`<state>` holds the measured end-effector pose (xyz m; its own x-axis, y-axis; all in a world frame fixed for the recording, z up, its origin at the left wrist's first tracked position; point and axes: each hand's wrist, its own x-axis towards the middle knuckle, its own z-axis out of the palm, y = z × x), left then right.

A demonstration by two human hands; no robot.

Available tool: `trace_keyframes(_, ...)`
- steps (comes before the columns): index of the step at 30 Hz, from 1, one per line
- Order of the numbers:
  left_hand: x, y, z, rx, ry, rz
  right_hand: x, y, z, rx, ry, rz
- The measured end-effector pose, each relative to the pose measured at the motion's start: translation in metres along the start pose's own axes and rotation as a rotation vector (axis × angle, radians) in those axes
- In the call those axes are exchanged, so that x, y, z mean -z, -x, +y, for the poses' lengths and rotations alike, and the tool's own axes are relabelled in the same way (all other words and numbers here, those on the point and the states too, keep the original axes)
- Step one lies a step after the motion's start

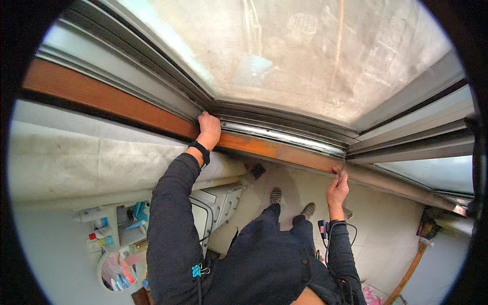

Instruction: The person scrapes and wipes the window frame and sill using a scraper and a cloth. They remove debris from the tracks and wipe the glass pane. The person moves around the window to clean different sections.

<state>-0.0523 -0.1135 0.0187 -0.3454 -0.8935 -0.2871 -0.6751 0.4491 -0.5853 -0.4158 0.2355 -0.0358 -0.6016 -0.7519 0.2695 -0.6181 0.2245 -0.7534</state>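
Note:
In the head view a brown door or window frame rail crosses the picture beside a large glass pane. Against the frame's inner corner, my left hand is closed at the left end of a shiny metal strip; whether it grips the frame or something small is hidden. My right hand pinches a thin, dull piece, its kind unclear, at the brown rail near the strip's right end. A black band is around my left wrist.
White drawers and a shelf with bottles and tubes stand lower left. A round container holds tubes. A wooden-handled tool leans lower right. Cables hang by my right forearm. Pale curtain-like fabric spans the left.

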Motion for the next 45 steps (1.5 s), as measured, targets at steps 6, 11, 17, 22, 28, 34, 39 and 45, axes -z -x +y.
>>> trace_keyframes(6,-0.002,-0.004,-0.010,-0.027,0.032,-0.007,-0.001,-0.001,-0.004,-0.003,-0.017,0.052)
trace_keyframes(11,-0.005,-0.012,-0.005,0.056,0.229,-0.050,0.000,0.001,-0.004,-0.074,-0.046,0.035)
trace_keyframes(17,0.010,-0.004,-0.002,0.225,0.446,-0.022,0.001,0.003,-0.002,-0.044,-0.021,0.065)
trace_keyframes(22,0.063,0.026,0.086,0.088,0.983,0.117,-0.004,0.004,-0.002,-0.051,-0.032,0.079)
trace_keyframes(28,0.082,0.038,0.148,-0.070,1.061,0.221,0.000,0.000,0.001,-0.013,-0.011,0.035)
trace_keyframes(34,0.004,0.010,0.002,0.273,0.503,0.177,0.000,0.002,0.001,-0.034,-0.064,0.023)
trace_keyframes(39,-0.019,0.001,0.002,0.320,0.551,0.187,0.000,0.003,-0.001,-0.039,-0.010,0.040)
trace_keyframes(45,0.043,0.031,0.093,0.065,0.970,0.304,-0.001,0.003,-0.004,-0.042,-0.038,0.052)
